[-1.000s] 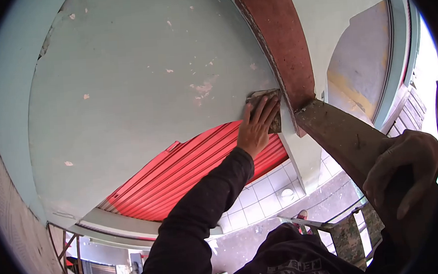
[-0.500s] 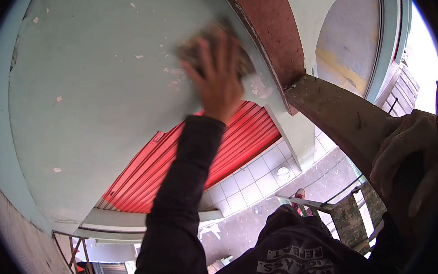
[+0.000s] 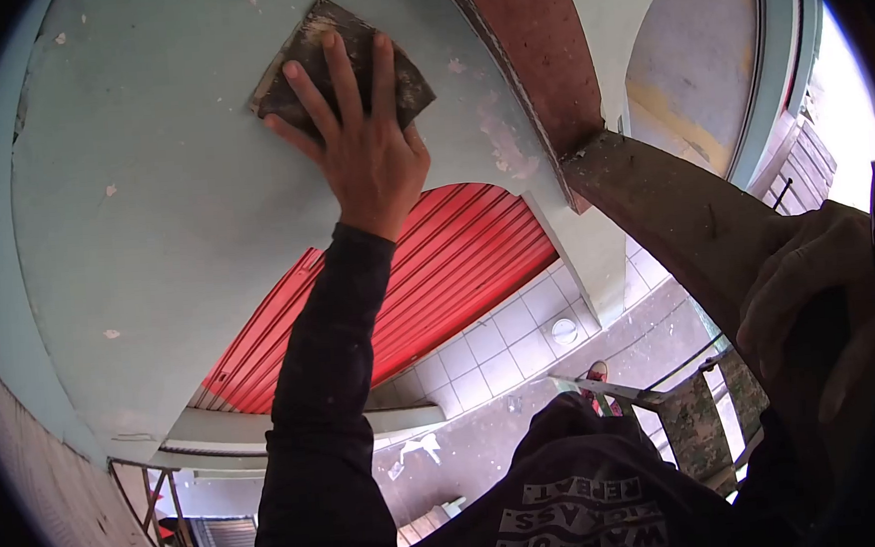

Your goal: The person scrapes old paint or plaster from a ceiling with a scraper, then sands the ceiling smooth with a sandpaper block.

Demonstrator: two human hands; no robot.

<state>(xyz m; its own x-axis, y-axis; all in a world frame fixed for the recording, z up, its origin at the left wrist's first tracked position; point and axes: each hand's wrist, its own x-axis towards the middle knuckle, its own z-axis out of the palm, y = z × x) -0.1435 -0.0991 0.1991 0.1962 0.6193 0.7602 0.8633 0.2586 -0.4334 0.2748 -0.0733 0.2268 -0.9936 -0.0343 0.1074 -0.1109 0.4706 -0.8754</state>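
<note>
My left hand [image 3: 376,167] lies spread over a worn, dark square of sandpaper [image 3: 320,22], holding it flat against the pale green wall [image 3: 172,189]. The fingertips rest on the sheet, while its upper and right corners stick out past them. At the right edge, my right hand [image 3: 808,271] is curled over a brown beam [image 3: 668,194]. Shadow hides part of its fingers and what lies under the palm. Chipped pale patches show on the wall to the right of the sheet.
Nails stick up from the beam, which meets a reddish-brown upright [image 3: 544,41]. Below are a red corrugated shutter [image 3: 448,273], white tiles [image 3: 502,340] and a floor far down. A camouflage-patterned panel [image 3: 695,428] stands by a foot in a red shoe [image 3: 597,372].
My left hand has slid the sandpaper leftward and slightly up across the wall, and is sharp now instead of blurred. My right hand keeps its place on the beam.
</note>
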